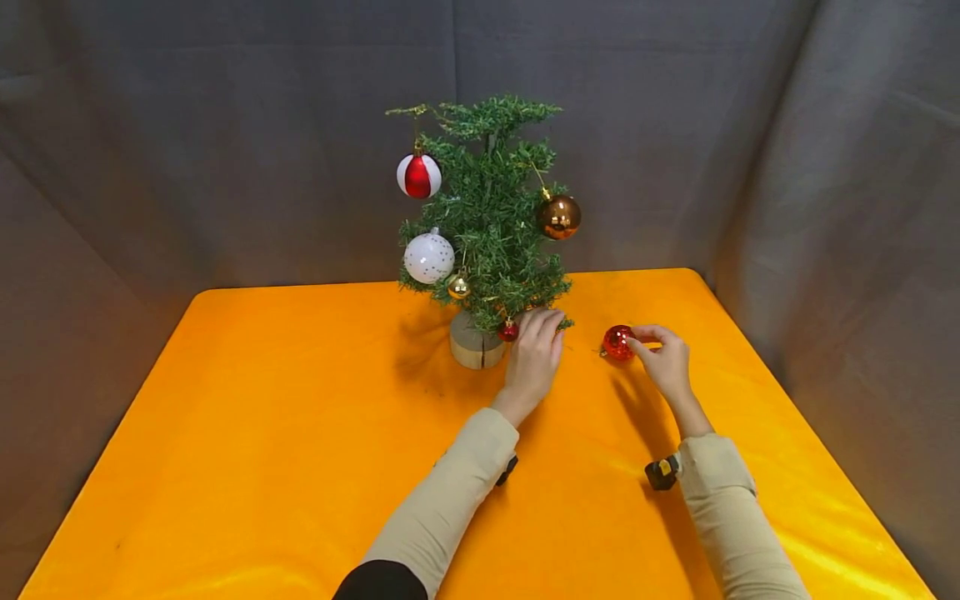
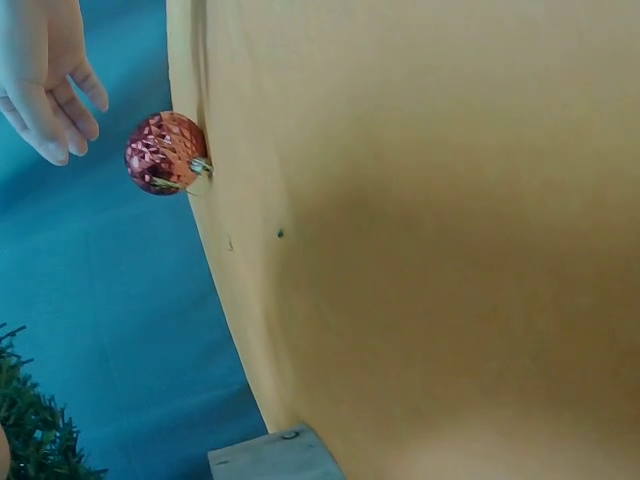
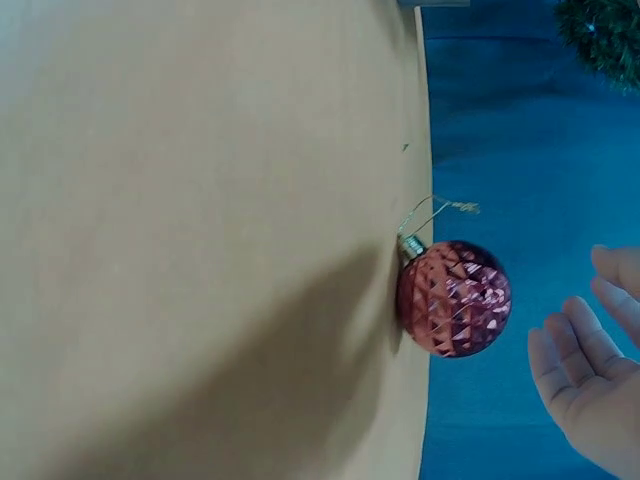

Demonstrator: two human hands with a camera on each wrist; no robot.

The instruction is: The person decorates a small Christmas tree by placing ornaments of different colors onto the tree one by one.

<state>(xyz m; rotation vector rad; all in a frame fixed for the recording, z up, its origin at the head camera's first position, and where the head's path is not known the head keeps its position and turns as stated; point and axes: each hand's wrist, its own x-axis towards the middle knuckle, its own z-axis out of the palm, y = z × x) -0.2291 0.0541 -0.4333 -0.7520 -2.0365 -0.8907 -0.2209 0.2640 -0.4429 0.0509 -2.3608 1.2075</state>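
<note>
A small artificial Christmas tree [image 1: 487,200] stands on a round wooden base [image 1: 477,348]. At its lower right branches is my left hand [image 1: 534,354], beside a small red bauble [image 1: 508,331]; its fingertips are hidden, so any hold on a branch cannot be made out. To the right, a faceted red bauble [image 3: 455,300] with a gold cap and string lies on the table. My right hand [image 1: 666,358] hovers just above it, fingers loosely bent. Both wrist views show a gap between the right hand's fingers [image 3: 585,350] and that bauble.
On the tree hang a red-and-white bauble [image 1: 418,176], a speckled white one [image 1: 429,257], a small gold one [image 1: 458,288] and a copper one [image 1: 559,217]. An orange cloth covers the table [image 1: 262,433]. Grey curtains [image 1: 300,150] enclose the back and sides.
</note>
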